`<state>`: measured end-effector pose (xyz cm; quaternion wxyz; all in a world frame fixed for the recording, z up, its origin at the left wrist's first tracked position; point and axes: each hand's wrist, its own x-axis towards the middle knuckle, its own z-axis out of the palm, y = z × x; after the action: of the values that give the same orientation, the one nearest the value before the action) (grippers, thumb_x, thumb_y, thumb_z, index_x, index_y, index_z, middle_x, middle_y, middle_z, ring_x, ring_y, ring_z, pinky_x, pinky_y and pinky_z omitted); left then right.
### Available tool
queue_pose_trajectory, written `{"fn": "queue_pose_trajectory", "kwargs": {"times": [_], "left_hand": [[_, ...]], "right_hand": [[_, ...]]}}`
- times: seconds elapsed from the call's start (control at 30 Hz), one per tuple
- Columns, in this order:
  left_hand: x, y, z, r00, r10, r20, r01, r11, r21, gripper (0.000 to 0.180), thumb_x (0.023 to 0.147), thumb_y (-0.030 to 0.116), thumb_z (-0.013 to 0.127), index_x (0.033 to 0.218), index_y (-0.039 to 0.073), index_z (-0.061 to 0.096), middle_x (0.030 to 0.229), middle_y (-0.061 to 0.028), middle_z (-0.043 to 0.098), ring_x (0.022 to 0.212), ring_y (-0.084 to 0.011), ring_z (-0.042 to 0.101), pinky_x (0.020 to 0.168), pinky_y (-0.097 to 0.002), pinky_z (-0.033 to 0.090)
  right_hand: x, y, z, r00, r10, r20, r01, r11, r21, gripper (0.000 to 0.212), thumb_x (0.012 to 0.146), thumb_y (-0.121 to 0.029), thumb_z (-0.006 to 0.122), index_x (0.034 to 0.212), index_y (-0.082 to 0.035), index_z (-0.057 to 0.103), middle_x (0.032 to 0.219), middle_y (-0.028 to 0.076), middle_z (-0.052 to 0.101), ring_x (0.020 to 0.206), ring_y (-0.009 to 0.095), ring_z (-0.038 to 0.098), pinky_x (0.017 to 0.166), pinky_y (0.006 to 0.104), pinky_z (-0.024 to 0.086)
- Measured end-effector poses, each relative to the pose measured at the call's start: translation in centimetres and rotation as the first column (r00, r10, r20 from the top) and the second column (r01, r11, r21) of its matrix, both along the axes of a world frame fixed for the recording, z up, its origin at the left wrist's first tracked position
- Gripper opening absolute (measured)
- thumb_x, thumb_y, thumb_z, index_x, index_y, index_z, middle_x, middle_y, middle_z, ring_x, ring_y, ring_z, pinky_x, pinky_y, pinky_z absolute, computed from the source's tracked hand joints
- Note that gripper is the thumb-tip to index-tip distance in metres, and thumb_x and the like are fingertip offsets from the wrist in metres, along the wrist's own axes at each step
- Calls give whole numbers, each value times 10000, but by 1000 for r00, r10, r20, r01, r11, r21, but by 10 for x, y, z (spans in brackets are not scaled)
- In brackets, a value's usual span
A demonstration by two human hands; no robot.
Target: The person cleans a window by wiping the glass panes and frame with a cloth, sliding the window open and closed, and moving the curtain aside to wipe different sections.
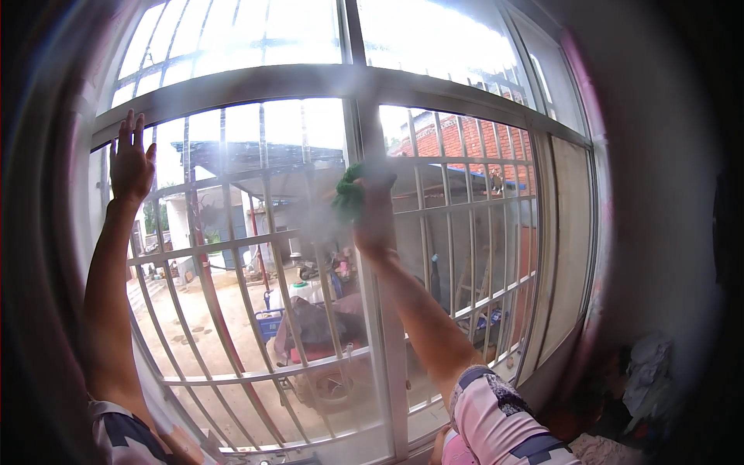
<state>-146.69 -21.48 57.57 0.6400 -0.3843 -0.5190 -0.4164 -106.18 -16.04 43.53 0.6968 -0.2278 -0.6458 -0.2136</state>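
Note:
A large window with a pale frame (256, 84) fills the view, its sliding panes backed by metal bars. High at the left, my left hand (132, 164) rests by the frame's upper left corner with its fingers stretched out and nothing in them. My right hand (377, 203) is raised to the middle upright (394, 364) of the window. Bunched in it is a green cloth (351, 194), pressed at the left pane's edge beside that upright. A hazy blur covers part of the right hand and the cloth.
Beyond the bars (263, 248) lie a yard, a parked vehicle under a dark cover (318, 322), a blue crate (269, 324) and a red brick wall (480, 143). Inside, at the lower right, piled fabric and a pale plastic bag (649, 372) lie near the wall.

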Motion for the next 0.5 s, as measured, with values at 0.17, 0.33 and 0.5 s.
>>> {"fn": "queue_pose_trajectory", "kwargs": {"times": [0.17,0.33,0.5], "left_hand": [[4,32,63,979,-23,-204,56,986,158,582,922,400,391,1413,162,187,1480,-77,159,1355,-247,186,1069,-520,171],[30,36,92,998,58,35,-47,967,-252,635,911,522,295,1396,118,225,1436,-101,267,1316,-256,278,1067,-506,188],[19,47,71,970,-190,-151,193,981,4,701,885,536,367,1358,31,252,1384,-179,322,1280,-325,315,1044,-486,238]], "right_hand": [[14,32,117,997,76,-29,-64,951,302,396,695,90,448,1077,-17,450,1115,217,448,1074,411,434,924,455,381],[30,38,160,994,-105,-21,105,921,374,412,692,55,503,1082,-67,458,1082,161,505,996,366,505,843,439,419],[56,-8,181,975,213,69,-221,868,444,183,821,-46,524,1003,-44,519,971,122,570,914,276,564,786,323,445]]}}
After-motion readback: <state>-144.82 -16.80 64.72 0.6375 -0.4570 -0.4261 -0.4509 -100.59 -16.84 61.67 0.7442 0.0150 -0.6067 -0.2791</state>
